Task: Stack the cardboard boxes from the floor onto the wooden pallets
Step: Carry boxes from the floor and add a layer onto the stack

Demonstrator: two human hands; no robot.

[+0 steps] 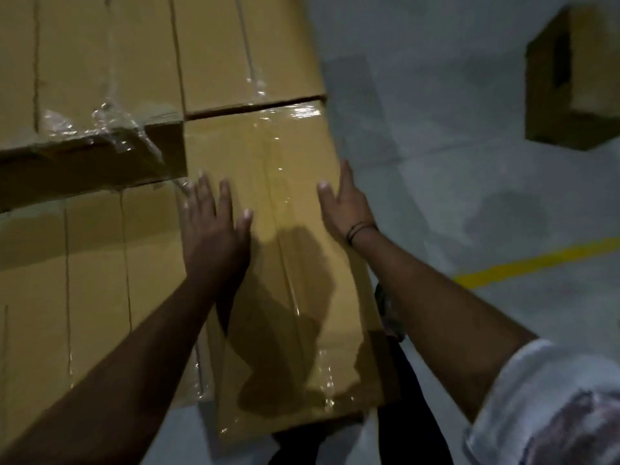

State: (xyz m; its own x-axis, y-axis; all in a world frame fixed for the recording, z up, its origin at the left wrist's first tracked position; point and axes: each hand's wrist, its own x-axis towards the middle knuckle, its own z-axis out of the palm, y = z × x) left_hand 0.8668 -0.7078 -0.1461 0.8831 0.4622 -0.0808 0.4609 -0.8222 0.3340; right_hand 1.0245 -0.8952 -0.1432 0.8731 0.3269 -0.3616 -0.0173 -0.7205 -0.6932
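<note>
A taped cardboard box (288,203) lies long-ways in the middle of the head view, on top of a stack of similar boxes. My left hand (214,223) lies flat on its top near the left edge, fingers straight. At the box's right edge, my right hand (345,203) has its fingers straight along the side and its thumb on the top. More boxes (100,62) fill the stack to the left and behind, one (84,156) sitting higher. The pallets are hidden under the boxes.
One loose cardboard box (577,85) stands on the grey floor at the upper right. A yellow line (536,263) crosses the floor on the right. My legs in dark trousers (412,414) stand close to the box's near end.
</note>
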